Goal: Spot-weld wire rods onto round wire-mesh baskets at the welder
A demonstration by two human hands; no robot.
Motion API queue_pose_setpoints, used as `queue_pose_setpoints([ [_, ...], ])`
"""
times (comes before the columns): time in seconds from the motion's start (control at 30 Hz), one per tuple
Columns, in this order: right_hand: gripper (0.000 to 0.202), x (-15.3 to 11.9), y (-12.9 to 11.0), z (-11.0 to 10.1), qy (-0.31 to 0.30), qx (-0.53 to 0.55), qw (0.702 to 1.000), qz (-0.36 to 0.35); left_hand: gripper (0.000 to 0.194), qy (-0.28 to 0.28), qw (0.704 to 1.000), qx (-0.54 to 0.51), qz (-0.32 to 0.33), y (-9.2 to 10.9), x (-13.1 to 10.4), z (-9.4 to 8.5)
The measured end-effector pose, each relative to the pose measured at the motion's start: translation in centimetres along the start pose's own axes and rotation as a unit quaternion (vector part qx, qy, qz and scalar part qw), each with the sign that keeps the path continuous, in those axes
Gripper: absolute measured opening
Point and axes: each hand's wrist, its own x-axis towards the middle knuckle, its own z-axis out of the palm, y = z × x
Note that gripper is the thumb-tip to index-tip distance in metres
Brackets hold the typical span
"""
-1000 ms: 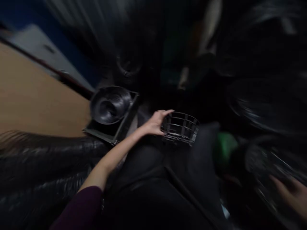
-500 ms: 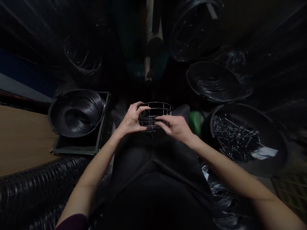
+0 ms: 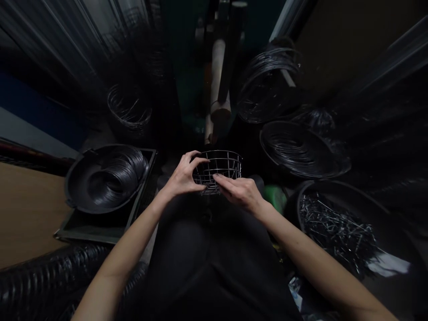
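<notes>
A small round wire basket point(image 3: 227, 161) of thin metal rods is held in front of my lap, its open grid facing up and away. My left hand point(image 3: 183, 176) grips its left side, thumb low and fingers over the upper wires. On the near right side, my right hand point(image 3: 241, 191) has its fingers pressed together against the basket's wires. Whether a small wire piece sits between those fingertips is hidden. Dark cloth point(image 3: 200, 249) covers my lap below the basket.
On the left, a black basin point(image 3: 75, 187) with a wire coil point(image 3: 120, 176) sits on a crate point(image 3: 96, 234). To the right stand a basin point(image 3: 354, 189) of short metal pieces point(image 3: 337, 232) and a pan of coiled wire point(image 3: 287, 149). Ahead is a machine with a cylindrical arm point(image 3: 218, 80).
The view has tilted up, so surroundings sit lower in the picture. More of the basket's grid shows now. My right hand has shifted slightly along it; my left keeps its hold.
</notes>
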Motion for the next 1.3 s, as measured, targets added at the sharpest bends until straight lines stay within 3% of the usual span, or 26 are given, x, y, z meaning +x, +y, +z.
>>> queue_pose_setpoints([
  [0.27, 0.033, 1.3, 2.0, 0.1, -0.02, 0.117, 0.992, 0.037, 0.074, 0.019, 1.0, -0.011, 0.006, -0.9, 1.5, 0.1],
  [0.9, 0.034, 4.3, 3.2, 0.5, -0.013, 0.11, 0.992, 0.062, 0.071, 0.023, 1.0, -0.005, 0.011, -2.2, 3.6, -1.4],
  [1.3, 0.03, 5.2, 2.7, -0.4, -0.011, 0.107, 0.99, 0.09, 0.07, 0.016, 0.999, -0.04, -0.005, -2.5, 4.5, -2.2],
])
